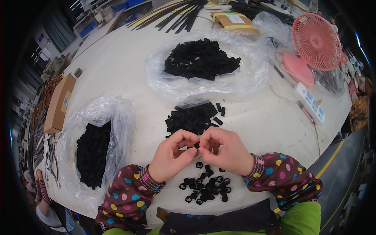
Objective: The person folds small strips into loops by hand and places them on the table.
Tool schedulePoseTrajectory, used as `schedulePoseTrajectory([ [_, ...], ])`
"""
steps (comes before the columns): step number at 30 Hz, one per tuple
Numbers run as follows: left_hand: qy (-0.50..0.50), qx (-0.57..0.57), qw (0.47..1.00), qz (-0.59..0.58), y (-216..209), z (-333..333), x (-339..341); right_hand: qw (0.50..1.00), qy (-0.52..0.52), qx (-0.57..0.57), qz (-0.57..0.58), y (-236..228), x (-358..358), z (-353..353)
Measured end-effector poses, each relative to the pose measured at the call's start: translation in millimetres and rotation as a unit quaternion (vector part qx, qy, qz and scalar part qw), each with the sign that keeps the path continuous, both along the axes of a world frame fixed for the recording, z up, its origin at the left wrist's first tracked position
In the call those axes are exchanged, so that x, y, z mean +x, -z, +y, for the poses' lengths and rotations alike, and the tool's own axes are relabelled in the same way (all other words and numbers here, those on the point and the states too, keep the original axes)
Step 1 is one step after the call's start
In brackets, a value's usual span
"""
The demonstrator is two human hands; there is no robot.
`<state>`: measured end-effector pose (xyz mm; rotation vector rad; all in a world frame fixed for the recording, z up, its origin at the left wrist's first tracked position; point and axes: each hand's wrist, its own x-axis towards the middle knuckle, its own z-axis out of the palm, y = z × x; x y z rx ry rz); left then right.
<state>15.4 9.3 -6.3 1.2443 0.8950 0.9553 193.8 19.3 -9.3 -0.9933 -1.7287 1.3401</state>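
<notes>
Between the fingertips of my left hand (pixel 172 153) and my right hand (pixel 225 150) is a small black piece (pixel 197 145); both hands pinch it from either side. Just beyond them lies a heap of flat black strips (pixel 192 117), partly hidden by my fingers. Closer to me, several small black rings (pixel 207 190) are scattered on the white table. Further back, a clear plastic bag (pixel 250 78) lies spread under a large pile of black strips (pixel 199 58). To the left, another clear bag (pixel 121 129) holds many small black pieces (pixel 94 152).
A cardboard box (pixel 60 103) stands at the left edge. On the right are a pink fan (pixel 317 41), a white power strip (pixel 309 102) and a cable. Long black strips (pixel 176 15) and a wrapped brown package (pixel 235 21) lie at the back. Another person's arm (pixel 42 188) shows at far left.
</notes>
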Motion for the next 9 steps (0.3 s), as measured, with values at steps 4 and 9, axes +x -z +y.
schedulePoseTrajectory([
  [4, 0.043, -0.091, 0.995, 0.0, 4.3, 6.9, -12.3, 0.997, -0.051, -0.058, 0.024, 2.6, 3.0, 6.4],
  [9, 0.183, -0.014, 0.932, 0.311, -7.2, 11.7, -19.8, 0.963, -0.006, 0.166, -0.214, 14.1, 10.8, 21.5],
])
